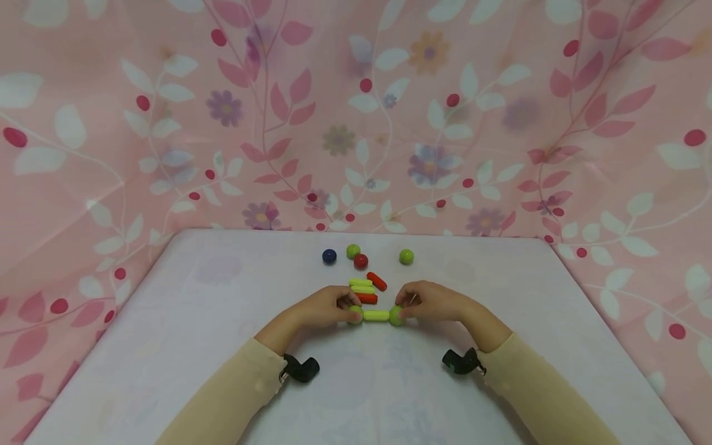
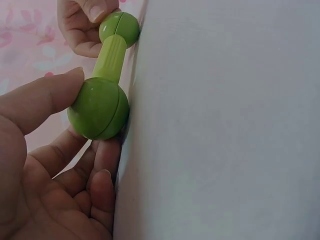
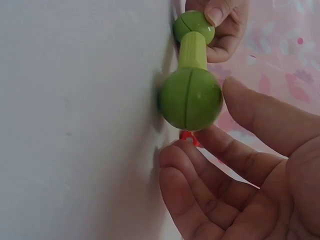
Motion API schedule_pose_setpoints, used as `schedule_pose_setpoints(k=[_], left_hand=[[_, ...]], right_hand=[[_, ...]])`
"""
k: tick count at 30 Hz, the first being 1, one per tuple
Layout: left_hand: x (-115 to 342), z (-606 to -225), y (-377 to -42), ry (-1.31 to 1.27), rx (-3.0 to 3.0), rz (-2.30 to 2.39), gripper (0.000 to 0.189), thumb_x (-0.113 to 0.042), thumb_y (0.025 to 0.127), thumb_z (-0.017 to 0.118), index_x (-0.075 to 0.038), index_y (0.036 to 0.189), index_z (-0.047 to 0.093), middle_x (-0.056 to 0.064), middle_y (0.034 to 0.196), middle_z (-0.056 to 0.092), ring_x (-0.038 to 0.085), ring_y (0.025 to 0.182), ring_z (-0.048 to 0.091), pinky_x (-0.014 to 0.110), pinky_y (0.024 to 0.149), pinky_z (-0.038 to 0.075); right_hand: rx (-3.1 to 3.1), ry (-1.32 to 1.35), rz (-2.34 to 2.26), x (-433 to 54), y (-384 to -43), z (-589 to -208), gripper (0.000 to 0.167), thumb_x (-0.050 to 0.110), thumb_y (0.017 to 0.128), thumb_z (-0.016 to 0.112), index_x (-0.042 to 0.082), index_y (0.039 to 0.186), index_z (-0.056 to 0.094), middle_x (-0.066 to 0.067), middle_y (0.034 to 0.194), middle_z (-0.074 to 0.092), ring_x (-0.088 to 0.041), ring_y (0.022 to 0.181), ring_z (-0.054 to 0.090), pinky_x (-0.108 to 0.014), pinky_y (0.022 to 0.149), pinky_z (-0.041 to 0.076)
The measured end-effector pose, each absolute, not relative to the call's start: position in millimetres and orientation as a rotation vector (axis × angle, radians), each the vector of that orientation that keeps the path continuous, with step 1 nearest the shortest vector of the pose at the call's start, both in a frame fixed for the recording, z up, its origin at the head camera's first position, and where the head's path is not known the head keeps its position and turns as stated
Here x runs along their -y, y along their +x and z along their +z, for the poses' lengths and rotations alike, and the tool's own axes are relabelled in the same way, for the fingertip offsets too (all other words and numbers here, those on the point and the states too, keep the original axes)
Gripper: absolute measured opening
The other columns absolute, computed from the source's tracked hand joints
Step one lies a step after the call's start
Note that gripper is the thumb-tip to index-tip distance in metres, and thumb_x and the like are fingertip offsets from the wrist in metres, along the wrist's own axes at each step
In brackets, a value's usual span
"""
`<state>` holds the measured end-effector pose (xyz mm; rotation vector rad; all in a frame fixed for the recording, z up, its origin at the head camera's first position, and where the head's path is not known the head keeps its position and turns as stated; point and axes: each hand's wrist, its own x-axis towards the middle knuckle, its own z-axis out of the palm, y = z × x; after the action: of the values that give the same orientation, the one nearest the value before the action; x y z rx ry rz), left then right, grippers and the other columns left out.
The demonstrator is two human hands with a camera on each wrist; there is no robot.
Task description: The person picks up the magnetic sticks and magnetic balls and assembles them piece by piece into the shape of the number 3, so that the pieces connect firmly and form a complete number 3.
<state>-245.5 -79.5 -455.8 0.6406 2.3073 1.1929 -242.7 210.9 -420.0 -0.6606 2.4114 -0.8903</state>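
Observation:
A yellow-green rod (image 1: 376, 316) lies level between two green balls, one at each end, joined into a dumbbell shape low over the white table. My left hand (image 1: 327, 307) pinches the left green ball (image 2: 98, 109) between thumb and fingers. At the other end, my right hand (image 1: 436, 301) has its thumb and index finger around the right green ball (image 3: 190, 99). In both wrist views the rod runs straight from one ball to the other. Just beyond the hands lie two yellow-green rods (image 1: 361, 286) and a red rod (image 1: 367, 298), side by side.
Another red rod (image 1: 376, 281) lies slanted behind the row. Farther back sit a dark blue ball (image 1: 329, 256), a green ball (image 1: 353, 251) next to a red ball (image 1: 361, 262), and another green ball (image 1: 406, 256). A floral curtain (image 1: 389, 123) hangs behind the table (image 1: 167, 334).

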Motion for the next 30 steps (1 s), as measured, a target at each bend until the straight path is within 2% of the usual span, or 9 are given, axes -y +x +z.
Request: schedule_pose_setpoints(k=[4,10,17,30], left_hand=[[79.8,-453.4,-244.7,0.638,-2.301,1.190,0.025,-0.031,0.089,0.077,-0.015,0.106,0.067,-0.002,0.096,0.065,0.016,0.090,0.058,0.032,0.082,0.048],[80.2,-453.3,-244.4,0.631,-2.305,1.176,0.026,-0.032,0.089,0.077,-0.015,0.106,0.067,-0.003,0.097,0.065,0.016,0.090,0.058,0.033,0.083,0.048],[80.4,-455.0,-244.8,0.614,-2.307,1.162,0.026,-0.034,0.088,0.078,-0.018,0.106,0.067,-0.005,0.098,0.065,0.016,0.092,0.059,0.033,0.084,0.048],[81.3,-455.6,-244.4,0.625,-2.302,1.174,0.028,-0.033,0.089,0.078,-0.016,0.108,0.068,-0.003,0.097,0.065,0.016,0.091,0.058,0.033,0.082,0.049]], right_hand=[[-2.464,-0.653,-0.860,-210.1,-248.6,-412.1,0.015,0.023,0.096,0.070,0.014,0.107,0.069,0.003,0.098,0.066,-0.016,0.088,0.059,-0.034,0.078,0.051],[-2.533,-0.709,-0.857,-202.8,-264.0,-405.7,0.012,0.016,0.097,0.066,0.008,0.106,0.069,0.001,0.099,0.067,-0.019,0.092,0.059,-0.036,0.085,0.050],[-2.600,-0.680,-0.831,-189.8,-284.9,-414.1,0.008,0.017,0.096,0.068,0.012,0.102,0.068,0.002,0.096,0.066,-0.017,0.088,0.057,-0.034,0.084,0.051],[-2.552,-0.588,-0.874,-171.0,-308.6,-432.0,0.022,0.022,0.095,0.071,0.010,0.112,0.065,-0.001,0.097,0.064,-0.018,0.086,0.058,-0.030,0.078,0.051]])
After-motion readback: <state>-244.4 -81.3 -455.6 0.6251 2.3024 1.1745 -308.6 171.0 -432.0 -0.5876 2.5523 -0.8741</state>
